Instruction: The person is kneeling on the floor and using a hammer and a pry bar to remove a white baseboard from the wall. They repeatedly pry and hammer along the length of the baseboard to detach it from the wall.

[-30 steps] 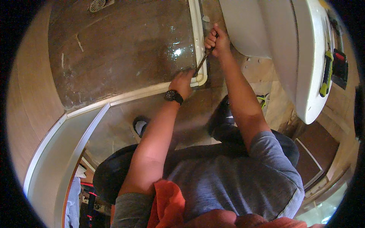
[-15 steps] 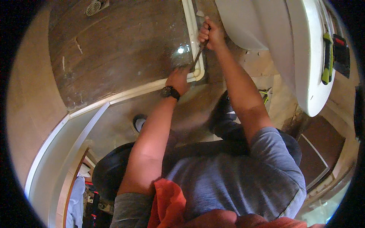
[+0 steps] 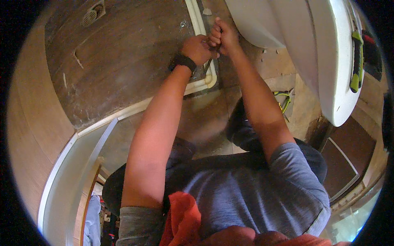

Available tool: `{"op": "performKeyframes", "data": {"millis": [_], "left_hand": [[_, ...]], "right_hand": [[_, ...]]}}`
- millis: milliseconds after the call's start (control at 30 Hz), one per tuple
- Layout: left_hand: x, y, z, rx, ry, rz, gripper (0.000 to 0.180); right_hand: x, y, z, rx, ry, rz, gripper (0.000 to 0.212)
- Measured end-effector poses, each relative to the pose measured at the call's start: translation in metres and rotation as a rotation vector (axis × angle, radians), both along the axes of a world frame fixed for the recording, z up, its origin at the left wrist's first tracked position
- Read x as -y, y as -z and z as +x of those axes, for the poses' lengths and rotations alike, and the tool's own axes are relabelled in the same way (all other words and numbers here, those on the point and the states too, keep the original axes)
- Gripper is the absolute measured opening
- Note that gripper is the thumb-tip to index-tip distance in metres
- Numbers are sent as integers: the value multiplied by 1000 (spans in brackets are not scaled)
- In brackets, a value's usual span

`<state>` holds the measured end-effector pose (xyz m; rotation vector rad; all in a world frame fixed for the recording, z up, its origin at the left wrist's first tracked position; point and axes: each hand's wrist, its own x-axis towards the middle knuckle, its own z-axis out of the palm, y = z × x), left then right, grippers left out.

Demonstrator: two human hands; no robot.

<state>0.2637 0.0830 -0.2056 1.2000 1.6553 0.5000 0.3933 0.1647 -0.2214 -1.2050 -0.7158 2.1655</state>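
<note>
My right hand [image 3: 223,37] is closed round the upper part of a slim dark tool [image 3: 208,64]. The tool's exact kind is hidden by my hands. My left hand [image 3: 198,50], with a black watch at the wrist, is right beside the right one, its fingers bent round the tool just below it. From there the shaft slants down to the inner side of a cream-white raised curb [image 3: 198,20], close to its rounded corner [image 3: 211,79]. The curb borders a brown, wood-look shower floor [image 3: 131,53].
A white basin-like fixture [image 3: 283,20] stands at the right, with a green-and-black utility knife [image 3: 356,61] on its edge. Green-handled pliers [image 3: 285,100] lie on the floor near my right forearm. A round drain [image 3: 91,17] is at the far left, and a glass panel [image 3: 65,180] at the left.
My left hand has moved up from the curb's corner to the tool, close to my right hand. My right hand stays closed on the tool. The view has shifted slightly.
</note>
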Motion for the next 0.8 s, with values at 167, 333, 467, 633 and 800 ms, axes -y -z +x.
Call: {"op": "performKeyframes", "data": {"millis": [167, 333, 467, 633, 800], "left_hand": [[7, -1, 20, 26, -147, 105, 44], [-2, 3, 11, 53, -111, 39, 42], [-3, 0, 19, -96, -177, 36, 38], [3, 17, 9, 7, -71, 119, 45], [-10, 22, 6, 13, 90, 122, 38]], "right_hand": [[5, -6, -2, 80, 38, -1, 40], [-3, 5, 0, -110, -48, -92, 41], [-7, 6, -3, -69, -88, -65, 42], [8, -8, -16, 224, 82, -6, 44], [12, 14, -10, 421, 203, 262, 44]]}}
